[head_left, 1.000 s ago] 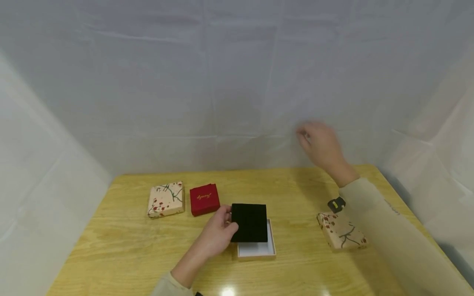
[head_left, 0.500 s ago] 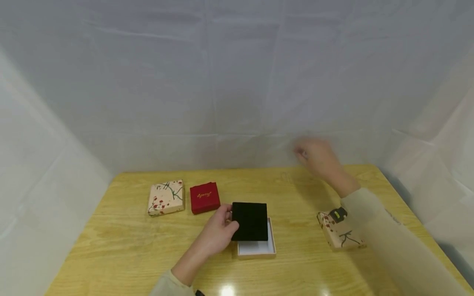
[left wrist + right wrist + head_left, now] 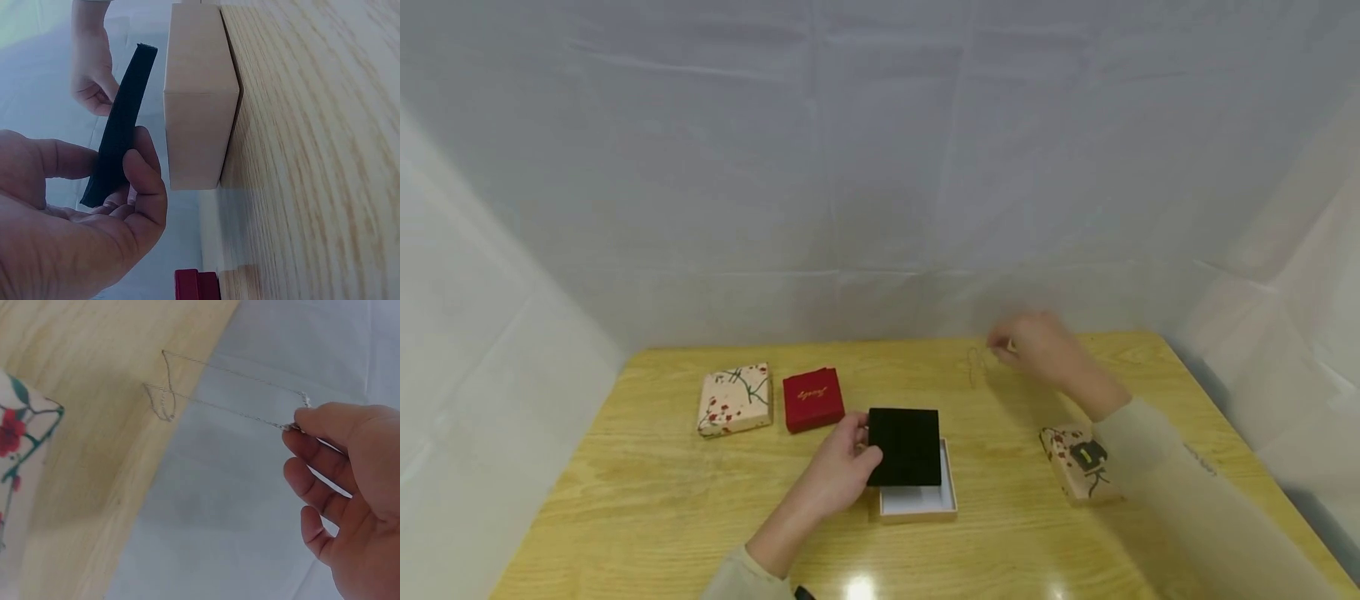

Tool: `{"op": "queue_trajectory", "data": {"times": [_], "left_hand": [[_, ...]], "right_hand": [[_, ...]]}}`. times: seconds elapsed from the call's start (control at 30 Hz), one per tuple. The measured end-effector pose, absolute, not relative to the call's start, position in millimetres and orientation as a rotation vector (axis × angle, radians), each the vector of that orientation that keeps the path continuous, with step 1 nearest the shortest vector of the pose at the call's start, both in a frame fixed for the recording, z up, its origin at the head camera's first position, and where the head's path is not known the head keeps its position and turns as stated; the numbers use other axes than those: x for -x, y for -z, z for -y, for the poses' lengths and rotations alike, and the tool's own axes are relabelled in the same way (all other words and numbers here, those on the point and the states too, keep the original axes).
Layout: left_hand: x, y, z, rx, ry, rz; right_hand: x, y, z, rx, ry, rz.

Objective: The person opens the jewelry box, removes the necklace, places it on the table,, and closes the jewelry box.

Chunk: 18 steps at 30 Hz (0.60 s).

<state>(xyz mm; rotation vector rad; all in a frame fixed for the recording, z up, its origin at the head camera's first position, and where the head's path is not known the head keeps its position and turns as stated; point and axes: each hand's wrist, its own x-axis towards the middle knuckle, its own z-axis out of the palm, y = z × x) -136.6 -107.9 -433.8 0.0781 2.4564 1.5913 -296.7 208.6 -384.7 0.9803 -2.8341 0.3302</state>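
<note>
My left hand (image 3: pixel 842 467) pinches a thin black square pad (image 3: pixel 904 447) by its left edge. The pad sits tilted above an open box base (image 3: pixel 917 500) with a white inside, covering much of it; from the side, the left wrist view shows the base's plain wall (image 3: pixel 199 137). Toward the table's back, my right hand (image 3: pixel 1037 350) holds a fine silver chain necklace between thumb and forefinger. In the right wrist view the necklace (image 3: pixel 231 374) hangs down in two strands, its lower loop touching or just over the tabletop.
A floral box (image 3: pixel 735 400) and a red box with gold lettering (image 3: pixel 813 400) stand on the wooden table (image 3: pixel 700 517) at left. Another floral piece (image 3: pixel 1075 479), perhaps a lid, lies under my right forearm. White sheeting (image 3: pixel 880 167) rises behind the table's back edge.
My right hand has come down and slightly left toward the table, and the necklace's lower end now reaches the tabletop. The left hand and black pad have stayed in place.
</note>
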Motion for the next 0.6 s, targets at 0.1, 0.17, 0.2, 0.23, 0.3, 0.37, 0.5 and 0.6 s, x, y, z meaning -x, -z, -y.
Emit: {"op": "queue_trajectory", "data": {"times": [0.1,0.17,0.2,0.23,0.3,0.37,0.5,0.6], "left_hand": [[137,434,108,-0.088,-1.592,-2.463],[137,435,108,-0.087,-1.594,-2.461],[137,434,108,-0.088,-1.594,-2.461],[137,435,108,-0.087,-1.594,-2.460],[137,435,108,-0.082,-1.597,-2.454],[137,435,108,-0.079,-1.598,-2.451],[137,434,108,-0.076,-1.596,-2.450],[137,433,108,-0.075,-1.593,-2.453]], "right_hand": [[292,388,-208,-1.011,-0.317,2.843],[290,391,-209,-1.024,-0.299,2.855],[289,392,-208,-1.028,-0.290,2.867],[288,394,-208,-1.032,-0.279,2.880],[287,398,-208,-1.026,-0.266,2.922],[287,402,-208,-1.027,-0.265,2.966],[284,408,-207,-1.033,-0.285,3.034],[280,411,-207,-1.043,-0.294,3.058]]}}
